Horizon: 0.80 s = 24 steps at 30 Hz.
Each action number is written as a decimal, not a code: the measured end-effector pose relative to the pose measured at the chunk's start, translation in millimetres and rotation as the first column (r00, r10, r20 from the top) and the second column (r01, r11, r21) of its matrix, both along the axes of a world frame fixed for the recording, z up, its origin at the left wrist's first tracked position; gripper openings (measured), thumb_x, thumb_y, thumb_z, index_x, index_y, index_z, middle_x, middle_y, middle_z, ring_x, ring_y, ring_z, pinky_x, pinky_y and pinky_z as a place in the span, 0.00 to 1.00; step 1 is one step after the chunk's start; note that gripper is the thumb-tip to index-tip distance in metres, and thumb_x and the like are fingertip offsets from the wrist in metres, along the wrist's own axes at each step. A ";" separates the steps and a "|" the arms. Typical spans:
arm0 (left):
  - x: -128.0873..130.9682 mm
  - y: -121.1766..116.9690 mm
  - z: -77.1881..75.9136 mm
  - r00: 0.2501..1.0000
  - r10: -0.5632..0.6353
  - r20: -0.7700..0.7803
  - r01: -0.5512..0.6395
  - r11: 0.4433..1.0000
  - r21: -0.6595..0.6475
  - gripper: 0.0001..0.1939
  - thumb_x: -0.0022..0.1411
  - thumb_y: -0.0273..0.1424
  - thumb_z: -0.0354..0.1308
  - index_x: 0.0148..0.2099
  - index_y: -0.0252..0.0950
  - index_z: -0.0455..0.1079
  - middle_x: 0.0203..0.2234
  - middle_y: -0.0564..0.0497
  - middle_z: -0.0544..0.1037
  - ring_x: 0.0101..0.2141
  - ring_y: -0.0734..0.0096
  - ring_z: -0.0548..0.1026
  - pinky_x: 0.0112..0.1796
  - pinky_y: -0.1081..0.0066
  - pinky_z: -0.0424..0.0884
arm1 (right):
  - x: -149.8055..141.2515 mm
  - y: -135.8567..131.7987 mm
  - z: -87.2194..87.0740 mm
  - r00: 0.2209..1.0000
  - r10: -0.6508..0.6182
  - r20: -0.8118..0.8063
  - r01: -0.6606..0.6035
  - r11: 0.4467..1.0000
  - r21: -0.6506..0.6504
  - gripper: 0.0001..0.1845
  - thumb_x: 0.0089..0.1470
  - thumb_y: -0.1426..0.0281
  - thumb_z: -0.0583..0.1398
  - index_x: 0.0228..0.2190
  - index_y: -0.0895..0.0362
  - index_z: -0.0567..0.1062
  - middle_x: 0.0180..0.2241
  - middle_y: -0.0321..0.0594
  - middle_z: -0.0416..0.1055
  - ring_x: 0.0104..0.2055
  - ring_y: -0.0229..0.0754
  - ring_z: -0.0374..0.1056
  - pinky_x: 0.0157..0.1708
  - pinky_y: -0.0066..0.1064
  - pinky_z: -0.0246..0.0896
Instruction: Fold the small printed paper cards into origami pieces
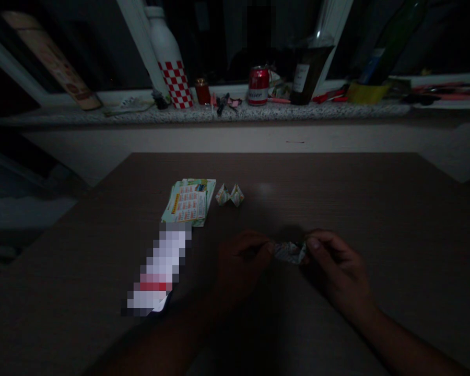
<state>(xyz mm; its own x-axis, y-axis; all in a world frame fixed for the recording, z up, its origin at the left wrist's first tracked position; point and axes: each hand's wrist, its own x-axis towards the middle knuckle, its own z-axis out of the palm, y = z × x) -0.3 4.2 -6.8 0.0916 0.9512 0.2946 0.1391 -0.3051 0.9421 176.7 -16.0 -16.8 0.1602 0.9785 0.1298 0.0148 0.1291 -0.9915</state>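
A small folded piece of printed paper (290,252) is held low over the dark wooden table (337,193) between both hands. My left hand (241,263) pinches its left end, fingers closed. Its right end is pinched by my right hand (335,269), thumb on top. Further back on the table lies a finished folded paper shape (230,195) with two points. Left of it sits a stack of printed green and white paper sheets (188,201).
A blurred white and red flat object (159,274) lies left of my hands. Behind the table, a stone sill (102,116) carries a red-checked white bottle (169,57), a red can (258,85), a small jar (202,91), dark bottles (309,65) and clutter.
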 end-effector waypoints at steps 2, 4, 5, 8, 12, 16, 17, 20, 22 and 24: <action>-0.5 0.2 -0.2 1.000 0.014 0.000 -0.014 1.000 0.002 0.03 0.55 0.28 0.61 0.31 0.35 0.75 0.27 0.51 0.77 0.29 0.73 0.74 0.29 0.75 0.69 | 0.4 0.7 -2.8 0.999 -0.011 -0.045 0.010 1.000 -0.006 0.07 0.55 0.63 0.60 0.31 0.54 0.73 0.21 0.33 0.68 0.24 0.36 0.64 0.24 0.26 0.59; -1.3 0.0 0.7 1.000 0.009 -0.006 -0.009 1.000 0.010 0.02 0.54 0.28 0.62 0.31 0.35 0.76 0.26 0.50 0.78 0.29 0.72 0.75 0.29 0.74 0.70 | 0.2 1.4 -5.1 0.995 -0.026 -0.099 0.026 1.000 -0.004 0.06 0.56 0.63 0.60 0.32 0.53 0.73 0.21 0.33 0.69 0.24 0.36 0.65 0.25 0.27 0.60; -1.7 -0.2 1.4 1.000 0.001 -0.012 -0.001 1.000 0.017 0.02 0.53 0.27 0.62 0.30 0.35 0.76 0.26 0.50 0.78 0.28 0.72 0.75 0.28 0.74 0.70 | -0.2 1.8 -5.9 0.992 -0.033 -0.125 0.034 0.999 0.000 0.06 0.56 0.63 0.60 0.32 0.53 0.72 0.22 0.32 0.69 0.24 0.35 0.65 0.25 0.27 0.61; -2.5 -1.2 3.8 0.999 -0.025 -0.024 0.026 0.999 0.023 0.02 0.52 0.27 0.62 0.29 0.34 0.76 0.26 0.50 0.78 0.28 0.72 0.75 0.27 0.75 0.69 | -2.5 3.0 -6.7 0.982 -0.048 -0.184 0.053 0.998 0.021 0.05 0.57 0.64 0.59 0.33 0.52 0.71 0.23 0.31 0.69 0.23 0.34 0.65 0.26 0.27 0.61; -1.9 -2.2 3.2 0.998 -0.064 -0.020 0.065 0.998 0.011 0.02 0.51 0.26 0.63 0.29 0.34 0.77 0.26 0.49 0.79 0.26 0.73 0.75 0.25 0.75 0.69 | -6.6 3.8 -4.4 0.976 -0.078 -0.201 0.091 0.994 0.055 0.05 0.58 0.63 0.58 0.34 0.51 0.69 0.22 0.30 0.69 0.22 0.34 0.65 0.26 0.27 0.62; 0.0 -3.4 -0.8 0.987 -0.157 0.039 0.156 0.987 0.035 0.01 0.50 0.26 0.63 0.29 0.35 0.77 0.26 0.48 0.80 0.27 0.71 0.76 0.27 0.74 0.71 | -8.9 2.6 -1.9 0.969 -0.125 -0.212 0.142 0.988 0.067 0.07 0.56 0.62 0.59 0.33 0.52 0.68 0.23 0.31 0.67 0.22 0.34 0.64 0.25 0.28 0.63; 0.6 -4.0 -1.7 0.981 -0.188 0.049 0.186 0.982 0.045 0.02 0.50 0.26 0.63 0.29 0.35 0.77 0.26 0.47 0.80 0.27 0.71 0.76 0.28 0.73 0.72 | -9.1 2.1 -2.0 0.966 -0.142 -0.218 0.158 0.986 0.059 0.08 0.56 0.62 0.60 0.32 0.52 0.68 0.23 0.31 0.67 0.22 0.34 0.64 0.24 0.27 0.62; 3.5 -7.4 -4.3 0.961 -0.271 0.048 0.267 0.960 0.088 0.02 0.50 0.26 0.63 0.30 0.35 0.77 0.26 0.47 0.80 0.27 0.70 0.77 0.28 0.72 0.72 | -10.2 -0.2 -3.3 0.951 -0.201 -0.233 0.216 0.976 0.036 0.08 0.56 0.61 0.60 0.33 0.51 0.68 0.24 0.31 0.64 0.22 0.33 0.62 0.22 0.24 0.61; 6.7 -10.6 -5.5 0.950 -0.313 0.025 0.307 0.943 0.129 0.03 0.50 0.26 0.63 0.30 0.35 0.76 0.27 0.46 0.80 0.27 0.70 0.77 0.28 0.72 0.73 | -11.7 -2.3 -3.4 0.945 -0.230 -0.233 0.242 0.970 0.022 0.08 0.56 0.61 0.59 0.33 0.51 0.67 0.25 0.31 0.63 0.22 0.33 0.61 0.21 0.24 0.60; 10.3 -14.0 -6.0 0.935 -0.354 -0.016 0.351 0.919 0.178 0.02 0.51 0.27 0.62 0.30 0.36 0.76 0.26 0.46 0.80 0.27 0.70 0.77 0.29 0.72 0.73 | -13.8 -4.3 -1.8 0.945 -0.233 -0.228 0.245 0.969 0.026 0.08 0.57 0.61 0.58 0.33 0.51 0.66 0.24 0.31 0.62 0.21 0.33 0.60 0.19 0.23 0.59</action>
<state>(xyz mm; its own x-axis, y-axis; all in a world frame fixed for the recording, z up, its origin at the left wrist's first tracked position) 10.0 -9.8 -12.8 0.4056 0.7914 0.4574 -0.0222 -0.4917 0.8705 162.9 -20.3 -18.6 0.4190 0.9006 0.1156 -0.1675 0.2018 -0.9650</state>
